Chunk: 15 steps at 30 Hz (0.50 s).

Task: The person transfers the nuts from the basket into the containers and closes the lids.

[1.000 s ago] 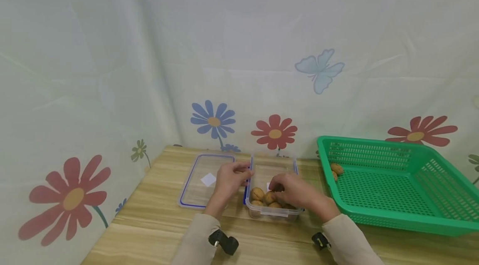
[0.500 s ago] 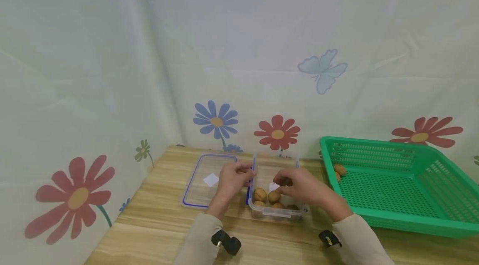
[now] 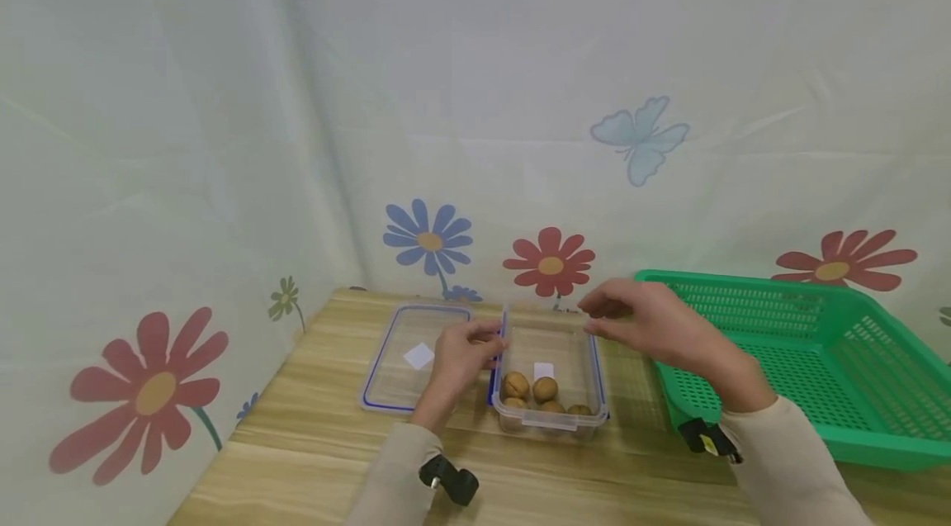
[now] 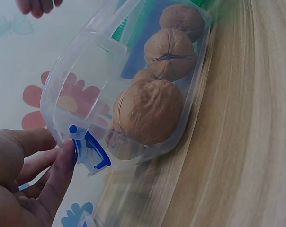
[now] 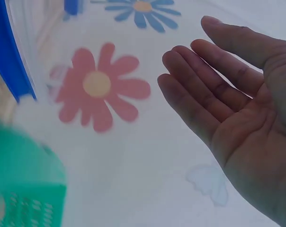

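A clear plastic food container point(image 3: 550, 420) with blue clips stands on the table, several walnuts point(image 3: 546, 389) lying at its near end. My left hand point(image 3: 459, 357) pinches the container's left rim; in the left wrist view, its thumb and fingers point(image 4: 62, 165) meet there beside a blue-edged clip point(image 4: 93, 151). Raised above the container's right rim, my right hand point(image 3: 661, 324) is empty. The right wrist view shows its palm with the fingers point(image 5: 195, 90) loosely extended.
A clear lid point(image 3: 386, 369) with a blue seal lies left of the container, bearing a white paper square point(image 3: 418, 357). To the right stands a green mesh basket point(image 3: 810, 427), partly covered by my right arm. A flowered curtain point(image 3: 475, 97) hangs behind the table.
My right hand has let go of a walnut in the container, then risen and moved right, out over its rim. My left hand stays at the left rim.
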Tool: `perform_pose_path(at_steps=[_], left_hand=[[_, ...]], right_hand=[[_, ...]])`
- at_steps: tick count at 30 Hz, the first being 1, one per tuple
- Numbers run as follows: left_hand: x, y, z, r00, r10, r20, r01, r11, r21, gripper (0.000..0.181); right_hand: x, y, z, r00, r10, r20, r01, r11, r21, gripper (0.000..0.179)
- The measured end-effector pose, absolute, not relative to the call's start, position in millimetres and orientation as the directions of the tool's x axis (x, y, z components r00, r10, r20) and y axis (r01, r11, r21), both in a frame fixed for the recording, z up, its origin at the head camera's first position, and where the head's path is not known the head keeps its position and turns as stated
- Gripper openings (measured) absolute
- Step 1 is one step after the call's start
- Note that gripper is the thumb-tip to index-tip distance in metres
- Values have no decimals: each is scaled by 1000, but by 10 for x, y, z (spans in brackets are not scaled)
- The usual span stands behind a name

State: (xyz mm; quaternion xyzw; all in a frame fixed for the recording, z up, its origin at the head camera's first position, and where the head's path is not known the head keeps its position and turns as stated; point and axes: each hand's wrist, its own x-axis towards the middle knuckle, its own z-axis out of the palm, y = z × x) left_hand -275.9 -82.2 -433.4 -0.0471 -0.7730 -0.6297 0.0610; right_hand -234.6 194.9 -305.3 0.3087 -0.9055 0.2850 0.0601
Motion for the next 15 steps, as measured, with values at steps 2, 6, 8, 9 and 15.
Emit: perform_pose_path(at_steps=[2, 6, 8, 9, 15], left_hand=[[-2758, -824, -4334, -989, -8, 150, 145, 203, 968, 31], [-2750, -828, -4336, -989, -8, 148, 143, 201, 969, 31], [-2748, -829, -4336, -989, -8, 148, 143, 199, 970, 31], [-2748, -828, -4337, -989, -7, 147, 143, 199, 969, 31], [-2764, -815, -4347, -989, -10, 148, 142, 211, 967, 31]], right_hand=[[-2357, 2020, -2978, -801, -517, 301, -598, 663, -450, 27], [-2418, 2187, -2874, -807, -503, 308, -590, 679, -436, 29], [-2470, 2278, -2840, -817, -494, 299, -577, 683, -448, 29], [-2501, 2327, -2828, -822, -489, 293, -570, 683, -458, 29], [-2722, 2620, -2812, -834, -474, 281, -550, 689, -472, 28]])
